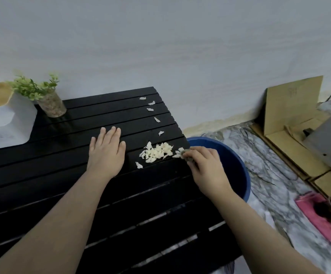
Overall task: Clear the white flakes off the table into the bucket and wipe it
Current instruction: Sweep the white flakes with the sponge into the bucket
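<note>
Resting flat on the black slatted table, the left hand has fingers straight and close together, palm down. Right hand at the table's right edge, fingers curled around a small greyish object; what it is, cannot tell. White flakes piled just beside it, a few strays trailing toward the wall. Blue bucket below the edge.

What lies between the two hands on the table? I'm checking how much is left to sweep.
In the head view, the main pile of white flakes lies on the black slatted table between the flat left hand and the right hand.
</note>
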A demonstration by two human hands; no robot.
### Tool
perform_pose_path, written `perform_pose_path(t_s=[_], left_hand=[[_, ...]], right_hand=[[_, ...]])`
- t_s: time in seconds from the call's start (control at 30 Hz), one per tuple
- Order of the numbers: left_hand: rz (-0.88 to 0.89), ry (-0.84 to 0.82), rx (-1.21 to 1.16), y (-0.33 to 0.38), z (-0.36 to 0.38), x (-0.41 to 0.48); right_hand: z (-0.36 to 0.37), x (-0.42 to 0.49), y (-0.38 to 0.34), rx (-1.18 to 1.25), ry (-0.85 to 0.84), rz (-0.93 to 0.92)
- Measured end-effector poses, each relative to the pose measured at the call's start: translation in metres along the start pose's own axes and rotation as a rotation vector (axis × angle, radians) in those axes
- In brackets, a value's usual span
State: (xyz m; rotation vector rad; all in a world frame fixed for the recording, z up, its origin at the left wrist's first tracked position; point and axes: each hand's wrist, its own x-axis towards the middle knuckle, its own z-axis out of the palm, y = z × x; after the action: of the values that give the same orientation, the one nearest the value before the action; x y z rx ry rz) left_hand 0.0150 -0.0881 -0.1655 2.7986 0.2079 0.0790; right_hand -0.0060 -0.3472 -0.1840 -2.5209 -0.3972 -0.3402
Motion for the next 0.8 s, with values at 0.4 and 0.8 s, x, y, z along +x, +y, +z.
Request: perform_pose_path(t_s=[0.4, 0.8], left_hand=[[0.007, -0.05, 0.097, -0.027, 0.013, 0.041], [0.023, -0.005, 0.063, -0.029, 0.019, 0.042]], right_hand=[[0.041, 0.201, -0.008, 0.31, -0.056, -0.022], [0.113, 0.318, -0.003, -0.094, -0.304, -0.212]])
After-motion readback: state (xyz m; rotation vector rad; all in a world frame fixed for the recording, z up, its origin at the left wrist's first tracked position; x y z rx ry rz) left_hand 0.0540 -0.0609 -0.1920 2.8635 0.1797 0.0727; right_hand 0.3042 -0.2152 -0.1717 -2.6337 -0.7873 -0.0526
